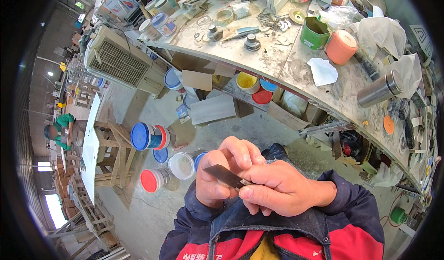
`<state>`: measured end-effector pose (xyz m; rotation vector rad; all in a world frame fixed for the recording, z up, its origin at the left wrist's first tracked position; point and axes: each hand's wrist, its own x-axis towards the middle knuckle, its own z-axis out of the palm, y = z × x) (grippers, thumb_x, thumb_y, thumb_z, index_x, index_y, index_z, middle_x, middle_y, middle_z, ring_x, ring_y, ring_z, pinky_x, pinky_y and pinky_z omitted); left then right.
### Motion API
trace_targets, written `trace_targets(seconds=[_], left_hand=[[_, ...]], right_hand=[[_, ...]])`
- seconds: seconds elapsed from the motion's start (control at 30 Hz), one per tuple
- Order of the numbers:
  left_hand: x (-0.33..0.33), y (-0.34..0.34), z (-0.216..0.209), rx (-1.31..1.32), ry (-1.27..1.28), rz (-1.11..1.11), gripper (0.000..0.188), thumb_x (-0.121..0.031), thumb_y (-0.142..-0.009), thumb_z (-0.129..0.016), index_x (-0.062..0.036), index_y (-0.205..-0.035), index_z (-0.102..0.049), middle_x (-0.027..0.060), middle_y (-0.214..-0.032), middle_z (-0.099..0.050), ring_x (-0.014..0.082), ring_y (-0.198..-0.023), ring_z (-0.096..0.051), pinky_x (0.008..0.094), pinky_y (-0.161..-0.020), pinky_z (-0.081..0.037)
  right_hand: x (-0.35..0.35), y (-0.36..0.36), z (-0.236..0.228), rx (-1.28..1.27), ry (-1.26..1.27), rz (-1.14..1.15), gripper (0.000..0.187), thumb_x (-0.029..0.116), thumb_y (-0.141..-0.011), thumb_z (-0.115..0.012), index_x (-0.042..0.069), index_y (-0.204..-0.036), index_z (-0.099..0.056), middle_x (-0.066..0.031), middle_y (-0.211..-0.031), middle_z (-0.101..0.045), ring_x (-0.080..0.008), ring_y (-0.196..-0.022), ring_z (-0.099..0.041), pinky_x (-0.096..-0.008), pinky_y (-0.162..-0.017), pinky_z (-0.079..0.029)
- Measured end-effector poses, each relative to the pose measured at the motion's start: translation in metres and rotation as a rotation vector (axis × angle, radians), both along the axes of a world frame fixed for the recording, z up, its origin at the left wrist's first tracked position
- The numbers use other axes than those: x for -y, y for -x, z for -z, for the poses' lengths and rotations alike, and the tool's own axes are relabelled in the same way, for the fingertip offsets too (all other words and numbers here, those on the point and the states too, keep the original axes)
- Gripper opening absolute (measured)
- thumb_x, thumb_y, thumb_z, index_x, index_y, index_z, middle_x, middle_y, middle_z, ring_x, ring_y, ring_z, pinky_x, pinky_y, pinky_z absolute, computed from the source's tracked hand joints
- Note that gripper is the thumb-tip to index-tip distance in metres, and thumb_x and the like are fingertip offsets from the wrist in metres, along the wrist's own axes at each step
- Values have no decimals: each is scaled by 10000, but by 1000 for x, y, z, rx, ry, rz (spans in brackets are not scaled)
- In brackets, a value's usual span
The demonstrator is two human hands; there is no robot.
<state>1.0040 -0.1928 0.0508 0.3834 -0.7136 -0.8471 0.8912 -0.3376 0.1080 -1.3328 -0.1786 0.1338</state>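
Just above the jacket front, a dark flat strip [223, 174] sits between the person's hands: the right hand [280, 188] pinches its near end between thumb and fingers, while the left hand [210, 183] curls about it, its exact grip partly hidden. Pale lettering marks the jacket's [347, 241] red chest, and a printed label wraps a white tub [163, 24] on the workbench [263, 66]. That pale, stained top also bears a steel flask [379, 90] and an orange container [342, 48]. Lidded buckets [140, 136] dot the grey floor [134, 211].
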Motion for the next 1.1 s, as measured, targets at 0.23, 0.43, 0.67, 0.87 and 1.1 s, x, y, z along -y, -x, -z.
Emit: trace_targets(seconds=[0.23, 0.43, 0.67, 0.87, 1.1], left_hand=[[3, -1, 0, 5, -3, 0, 178, -225, -861, -807, -140, -929, -666, 98, -1199, -555, 344, -1167, -522, 513, -1032, -443], [4, -3, -2, 8, -14, 1, 176, -222, -858, -810, -137, -912, -666, 89, -1182, -549, 331, -1154, -516, 500, -1017, -433], [2, -6, -1, 20, -11, -4, 166, -240, -867, -798, -137, -878, -668, 100, -1182, -548, 329, -1148, -514, 499, -1023, -419], [-3, -8, -2, -16, -15, -14, 166, -259, -882, -784, -145, -941, -678, 113, -1209, -549, 355, -1165, -516, 511, -1023, -413], [-4, -11, -2, -4, 8, -13, 158, -238, -883, -782, -145, -972, -690, 124, -1232, -540, 365, -1192, -510, 511, -1037, -412]], right_hand=[[6, -2, -3, -52, -41, -50, 252, 227, -1080, -495, 35, -1058, -657, 6, -768, -692, -86, -565, -638, -243, -521, -491], [7, -4, -5, -70, -97, -70, 264, 194, -1067, -484, 18, -1191, -636, -8, -699, -633, -103, -543, -595, -257, -509, -471], [6, -11, -4, -105, -153, -145, 247, 178, -1070, -472, 23, -1167, -638, -2, -723, -639, -81, -540, -582, -235, -506, -453], [2, -11, -4, -77, -142, -74, 215, 173, -1069, -484, 13, -1070, -628, -9, -736, -646, -79, -551, -586, -235, -512, -455], [3, -15, -5, -52, -63, -71, 217, 175, -1066, -502, 7, -1117, -629, -19, -738, -648, -96, -572, -602, -258, -526, -473]])
